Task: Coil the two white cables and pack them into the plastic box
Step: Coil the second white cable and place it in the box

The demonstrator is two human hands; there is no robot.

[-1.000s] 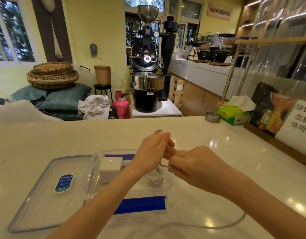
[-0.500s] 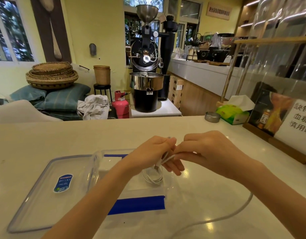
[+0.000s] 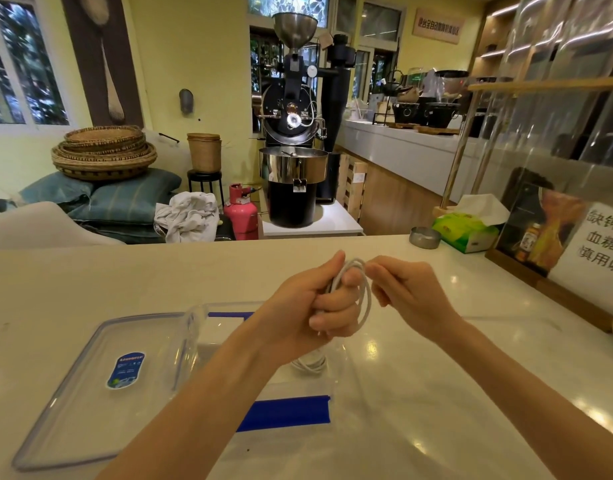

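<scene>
White cable (image 3: 362, 299) that was trailing across the counter (image 3: 90, 278) a second ago is now being gathered into loops gripped by the left hand (image 3: 319, 306), the right hand (image 3: 402, 289) pinching the top strand at one o'clock, above the plastic box (image 3: 201, 327) where another coil (image 3: 310, 363) is already lying.

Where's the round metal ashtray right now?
The round metal ashtray sits at the far right of the white counter, just left of the green tissue box.

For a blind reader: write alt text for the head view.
Left hand grips a white cable wound in loops, right hand pinching the loop's top, above an open clear plastic box on a white counter; lid lies left.
</scene>
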